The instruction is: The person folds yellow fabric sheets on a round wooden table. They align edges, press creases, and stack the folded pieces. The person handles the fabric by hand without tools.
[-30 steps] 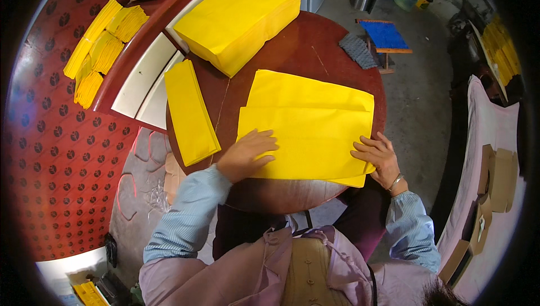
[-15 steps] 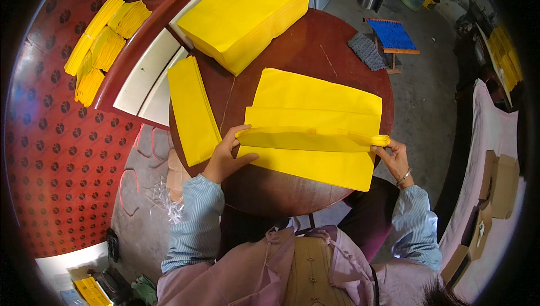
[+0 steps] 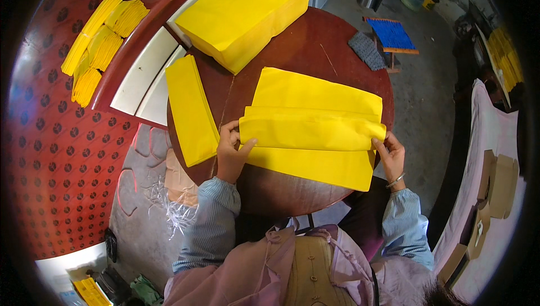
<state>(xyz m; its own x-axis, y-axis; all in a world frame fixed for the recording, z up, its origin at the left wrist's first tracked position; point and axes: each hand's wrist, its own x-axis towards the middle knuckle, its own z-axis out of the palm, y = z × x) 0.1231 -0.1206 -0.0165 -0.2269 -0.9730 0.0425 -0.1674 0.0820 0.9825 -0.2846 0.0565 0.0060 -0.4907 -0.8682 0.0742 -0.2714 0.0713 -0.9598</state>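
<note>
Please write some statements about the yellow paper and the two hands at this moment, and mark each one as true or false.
1. The left hand holds the left end of a folded yellow sheet. True.
2. The right hand rests flat on the thick yellow stack. False: it pinches the right end of the same folded sheet.
3. A narrow yellow pile lies on the round table, to the left of the left hand. True.
4. The folded sheet lies on the floor. False: it is over the yellow sheets on the table.
5. A blue stool stands beyond the table. True.
</note>
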